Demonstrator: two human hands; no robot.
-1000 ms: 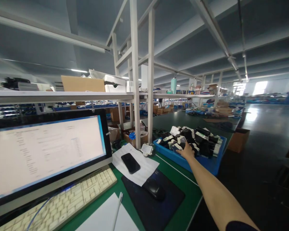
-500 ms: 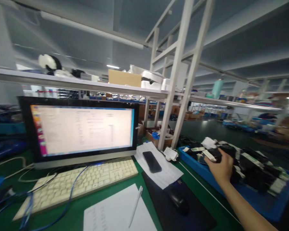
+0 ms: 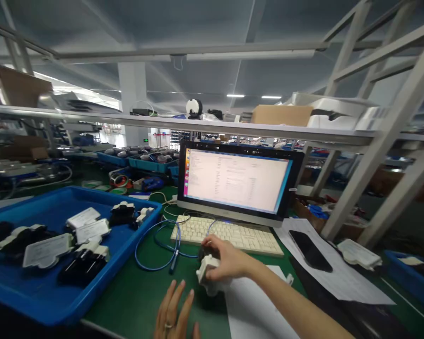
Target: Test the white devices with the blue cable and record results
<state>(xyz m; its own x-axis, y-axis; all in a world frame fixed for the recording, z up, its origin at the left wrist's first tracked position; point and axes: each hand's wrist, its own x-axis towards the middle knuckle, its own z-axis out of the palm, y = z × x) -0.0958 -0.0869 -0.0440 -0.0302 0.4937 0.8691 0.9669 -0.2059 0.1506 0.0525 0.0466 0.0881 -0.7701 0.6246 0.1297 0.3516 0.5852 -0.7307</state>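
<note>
Between thumb and fingers, my right hand (image 3: 229,259) grips a black and white plastic device (image 3: 207,278) just above the green tabletop, in front of the keyboard (image 3: 229,235). Part of the device is covered by the fingers. My left hand (image 3: 175,313), with a ring on one finger, is at the bottom edge, fingers spread and nothing in them, a short way left of the device. Beyond it a blue cable (image 3: 155,268) lies coiled, its plug (image 3: 174,263) pointing toward me. A sheet of paper (image 3: 250,306) lies partly under my right forearm.
A blue tray (image 3: 118,263) with several similar devices stands on the left. The monitor (image 3: 236,183) is behind the keyboard. To the right are a phone (image 3: 311,250) on papers, another white piece (image 3: 358,253), a second blue bin (image 3: 413,280) and a metal post (image 3: 385,127).
My right hand has moved left from the right-hand bin to the table before the keyboard, carrying a device. The view has swung left, bringing the left tray and my left hand into sight.
</note>
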